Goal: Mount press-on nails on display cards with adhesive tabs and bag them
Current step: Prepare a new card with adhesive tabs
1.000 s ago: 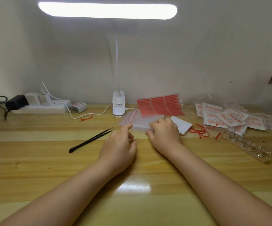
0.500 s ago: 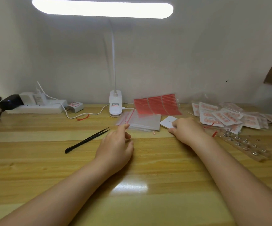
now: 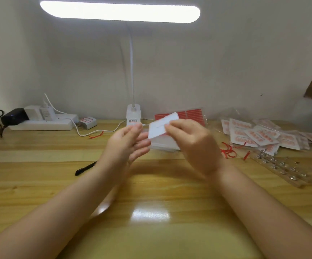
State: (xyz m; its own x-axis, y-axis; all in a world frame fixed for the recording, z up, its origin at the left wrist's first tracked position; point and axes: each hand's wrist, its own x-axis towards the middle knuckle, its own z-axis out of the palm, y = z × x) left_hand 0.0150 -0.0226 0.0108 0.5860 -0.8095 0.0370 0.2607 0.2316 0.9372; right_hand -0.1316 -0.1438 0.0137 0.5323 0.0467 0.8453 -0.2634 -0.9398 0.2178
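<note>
Nearest, over the middle of the glossy yellow wooden counter (image 3: pixel 151 230), the right hand (image 3: pixel 194 146) is raised and its grip pinches a blank white rounded-corner display card (image 3: pixel 160 128) by the right edge, tilted. The left hand (image 3: pixel 127 144) hovers beside the card's left edge, grip spread, fingers relaxed, holding nothing. Left of it lie black pointed tweezers (image 3: pixel 85 168). Just behind the hands sits a stack of clear zip bags (image 3: pixel 163 144). Toward the far edge lie red adhesive tab sheets (image 3: pixel 190 114); at the far right, a pile of bagged pink nail cards (image 3: pixel 260 136). To do this well, I would steady the card with both hands by its edges, face up, before any tab goes on
</note>
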